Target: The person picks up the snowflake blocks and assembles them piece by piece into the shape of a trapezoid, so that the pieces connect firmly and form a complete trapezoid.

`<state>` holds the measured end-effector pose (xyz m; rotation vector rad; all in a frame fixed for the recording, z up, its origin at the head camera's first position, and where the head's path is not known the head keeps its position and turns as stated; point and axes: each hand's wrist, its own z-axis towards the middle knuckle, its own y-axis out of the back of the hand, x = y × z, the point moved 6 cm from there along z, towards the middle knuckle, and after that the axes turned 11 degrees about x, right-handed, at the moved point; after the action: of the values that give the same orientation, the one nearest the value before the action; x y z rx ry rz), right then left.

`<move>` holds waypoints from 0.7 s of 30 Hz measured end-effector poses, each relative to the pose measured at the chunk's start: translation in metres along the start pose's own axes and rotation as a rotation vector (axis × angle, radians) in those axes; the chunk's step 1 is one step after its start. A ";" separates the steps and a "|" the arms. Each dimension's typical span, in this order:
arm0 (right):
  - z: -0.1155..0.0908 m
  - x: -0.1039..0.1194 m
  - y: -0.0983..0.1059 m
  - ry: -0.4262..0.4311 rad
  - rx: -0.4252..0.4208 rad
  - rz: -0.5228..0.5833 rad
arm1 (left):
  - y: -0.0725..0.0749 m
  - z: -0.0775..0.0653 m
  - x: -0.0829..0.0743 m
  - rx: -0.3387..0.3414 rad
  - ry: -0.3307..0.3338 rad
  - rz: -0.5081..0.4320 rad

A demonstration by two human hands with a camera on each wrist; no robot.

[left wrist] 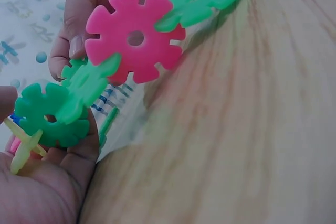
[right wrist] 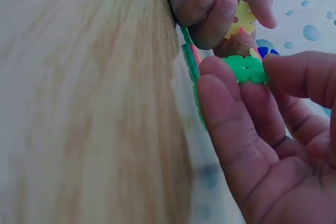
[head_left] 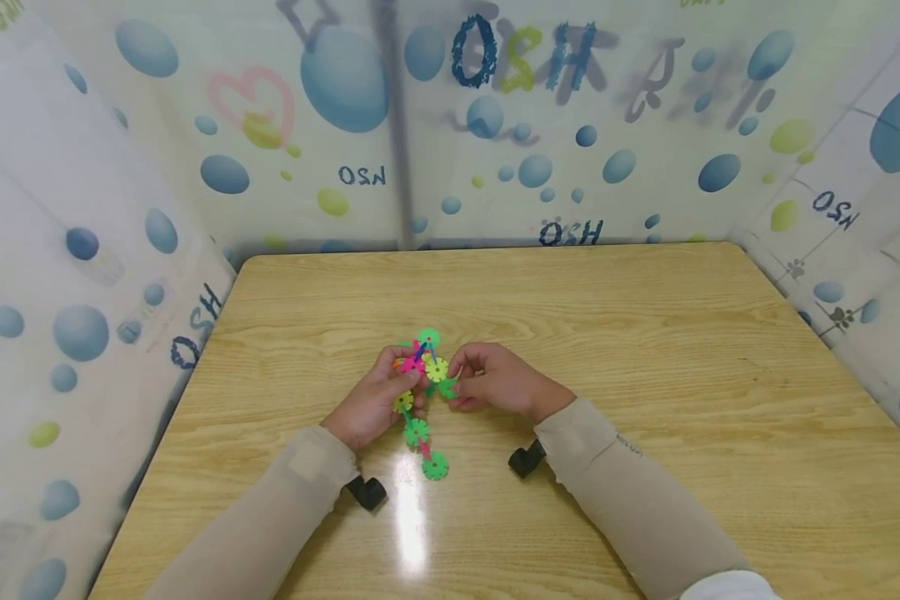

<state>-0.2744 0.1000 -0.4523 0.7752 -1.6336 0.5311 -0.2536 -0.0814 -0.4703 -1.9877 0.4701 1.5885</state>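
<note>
My left hand (head_left: 375, 400) holds a joined cluster of notched plastic discs, its thumb over a pink disc (head_left: 411, 367). A yellow disc (head_left: 437, 363) and a green disc (head_left: 428, 335) stand out from the cluster's far side. From the near side a chain hangs toward me, ending in a green disc (head_left: 435, 472). In the left wrist view, a larger-looking pink disc (left wrist: 107, 30) joins green ones within that chain. My right hand (head_left: 506, 381) pinches a green disc (right wrist: 247, 73) between thumb and fingers, at the cluster's right edge.
Both hands work above a wooden table (head_left: 645, 333). A patterned curtain (head_left: 435, 150) with blue and green dots encloses the table's back and sides. Small black devices, one on the left cuff (head_left: 367, 493) and one on the right cuff (head_left: 527, 460), stick out below the wrists.
</note>
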 end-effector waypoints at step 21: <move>0.002 -0.002 -0.001 -0.017 -0.022 0.046 | -0.001 0.001 -0.001 0.019 0.009 0.039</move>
<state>-0.2747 0.0989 -0.4547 0.7293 -1.6742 0.5399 -0.2537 -0.0802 -0.4695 -1.9842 0.5283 1.5931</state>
